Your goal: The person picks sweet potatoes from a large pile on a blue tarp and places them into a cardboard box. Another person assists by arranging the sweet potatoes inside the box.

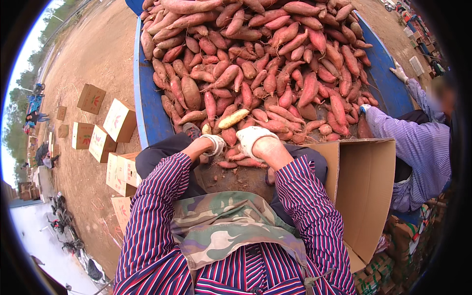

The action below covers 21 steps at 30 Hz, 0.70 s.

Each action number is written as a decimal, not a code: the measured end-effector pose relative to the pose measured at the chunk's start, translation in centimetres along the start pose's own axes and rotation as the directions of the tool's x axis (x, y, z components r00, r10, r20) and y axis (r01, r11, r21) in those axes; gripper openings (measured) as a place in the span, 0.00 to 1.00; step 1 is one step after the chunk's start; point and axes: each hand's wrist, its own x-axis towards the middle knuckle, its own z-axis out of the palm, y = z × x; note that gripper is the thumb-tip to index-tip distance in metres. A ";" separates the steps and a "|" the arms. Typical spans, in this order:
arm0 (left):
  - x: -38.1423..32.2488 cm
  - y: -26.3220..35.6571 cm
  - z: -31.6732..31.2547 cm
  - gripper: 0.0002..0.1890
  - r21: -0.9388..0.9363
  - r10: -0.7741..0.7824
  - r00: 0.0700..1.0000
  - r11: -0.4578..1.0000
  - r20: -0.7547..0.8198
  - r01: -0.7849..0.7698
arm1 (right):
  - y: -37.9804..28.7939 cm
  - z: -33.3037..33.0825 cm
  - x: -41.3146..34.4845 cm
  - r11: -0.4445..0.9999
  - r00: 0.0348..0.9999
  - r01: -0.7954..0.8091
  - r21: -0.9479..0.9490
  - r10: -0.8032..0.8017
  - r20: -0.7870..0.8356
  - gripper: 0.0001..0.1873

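Note:
A large heap of reddish sweet potatoes (265, 73) fills the truck bed before me. My left hand (215, 145), in a white work glove, is low at the near edge of the heap. Just above it a pale yellow piece (206, 129) shows. My right hand (252, 139), also gloved, is beside it among the nearest roots. Between the two gloves sits a red sweet potato (229, 136). A yellow-skinned sweet potato (233, 118) lies on the heap just beyond. The fingers of both hands are mostly hidden, so any grip is unclear.
An open cardboard box (365, 191) stands at my right. Beyond it another person (413, 147) in a checked shirt and gloves reaches to the heap. Blue side walls (153, 107) bound the bed. Several printed cartons (120, 120) stand on the dirt ground to the left.

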 end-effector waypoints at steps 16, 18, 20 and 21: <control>7.3 -29.8 -15.4 0.35 -0.470 -0.658 0.611 0.748 -0.440 0.468 | -0.3 -0.3 0.9 0.981 0.943 -0.066 -0.184 0.001 -0.333 0.11; 7.8 -30.4 -15.2 0.43 -0.550 -0.656 0.656 0.726 -0.374 0.413 | -0.2 -0.1 1.0 0.982 0.946 -0.089 -0.168 0.031 -0.324 0.11; 7.5 -30.2 -15.0 0.43 -0.527 -0.641 0.627 0.752 -0.442 0.396 | -0.2 0.1 0.9 0.982 0.943 -0.080 -0.173 0.018 -0.331 0.11; 7.2 -29.8 -15.0 0.43 -0.511 -0.640 0.629 0.756 -0.442 0.409 | -0.3 0.2 0.9 0.983 0.945 -0.068 -0.169 0.009 -0.327 0.11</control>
